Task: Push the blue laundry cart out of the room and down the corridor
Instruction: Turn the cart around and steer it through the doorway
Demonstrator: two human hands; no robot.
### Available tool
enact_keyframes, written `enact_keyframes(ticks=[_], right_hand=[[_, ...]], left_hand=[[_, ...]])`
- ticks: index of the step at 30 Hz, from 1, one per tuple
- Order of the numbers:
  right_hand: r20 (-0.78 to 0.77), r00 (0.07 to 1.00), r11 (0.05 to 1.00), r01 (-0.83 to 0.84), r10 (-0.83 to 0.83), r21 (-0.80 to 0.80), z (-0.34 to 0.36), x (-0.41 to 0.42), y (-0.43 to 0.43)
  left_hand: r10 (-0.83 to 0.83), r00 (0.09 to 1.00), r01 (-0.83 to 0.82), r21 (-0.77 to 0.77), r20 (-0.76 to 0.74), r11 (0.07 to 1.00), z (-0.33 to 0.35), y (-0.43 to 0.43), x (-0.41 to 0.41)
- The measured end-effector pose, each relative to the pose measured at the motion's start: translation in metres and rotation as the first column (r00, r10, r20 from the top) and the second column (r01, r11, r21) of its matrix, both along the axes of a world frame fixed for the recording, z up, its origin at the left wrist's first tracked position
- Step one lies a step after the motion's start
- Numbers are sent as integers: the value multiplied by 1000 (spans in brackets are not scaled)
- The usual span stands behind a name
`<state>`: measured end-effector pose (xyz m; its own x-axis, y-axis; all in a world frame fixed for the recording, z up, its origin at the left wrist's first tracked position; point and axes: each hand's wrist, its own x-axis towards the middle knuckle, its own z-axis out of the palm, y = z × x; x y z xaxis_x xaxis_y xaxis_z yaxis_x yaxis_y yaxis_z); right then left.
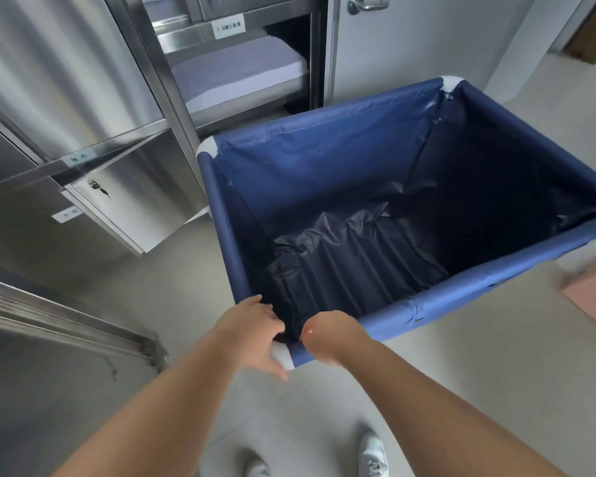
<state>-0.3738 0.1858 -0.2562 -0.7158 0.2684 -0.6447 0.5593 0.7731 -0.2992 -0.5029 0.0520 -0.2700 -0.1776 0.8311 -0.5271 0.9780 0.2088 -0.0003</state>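
Cart (324, 166) stood mid-frame beside the cabinet (66, 80) at upper left, left grip (255, 335) and right grip (327, 335) both clasping its lower-centre corner rim; the push looked barely started, calling next for a turn toward an exit.

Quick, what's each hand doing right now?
Left hand: grips the rim of the blue fabric laundry cart at its near corner.
Right hand: grips the same rim, just beside it.

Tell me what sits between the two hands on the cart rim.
Head view: the near corner of the cart, its white corner piece and a fold of dark liner, separates the left hand and right hand.
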Motion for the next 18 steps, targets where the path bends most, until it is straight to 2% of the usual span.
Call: enact_keyframes(ticks=[2,4,6,9,11,13,15,17,18], right_hand=[[-33,999,994,-32,36,102,-4,7,-9],[-58,998,993,29,-23,116,-8,11,-7],[-14,995,985,98,-97,140,-11,18,-2],[165,971,977,147,-172,153,-12,39,12],[315,937,981,106,-153,160,-11,53,22],[394,912,987,56,-112,152,-10,60,26],[253,954,984,134,-161,120,-9,57,23],[37,966,966,256,-255,-34,-8,51,11],[-6,965,956,259,-262,-137,-8,48,0]], left_hand=[[-107,988,96,-96,-113,991,-1,-1,-12],[-141,971,124,-93,-196,988,0,2,-20],[-121,963,109,-62,-241,992,1,8,-23],[-111,955,103,-42,-275,994,2,20,-18],[-111,953,112,-14,-283,994,1,27,-10],[-103,957,111,15,-272,994,-4,31,1],[-116,958,122,8,-262,992,-6,35,11],[-140,953,144,-4,-268,990,-4,39,17],[-164,947,163,-26,-276,986,-1,41,18]])
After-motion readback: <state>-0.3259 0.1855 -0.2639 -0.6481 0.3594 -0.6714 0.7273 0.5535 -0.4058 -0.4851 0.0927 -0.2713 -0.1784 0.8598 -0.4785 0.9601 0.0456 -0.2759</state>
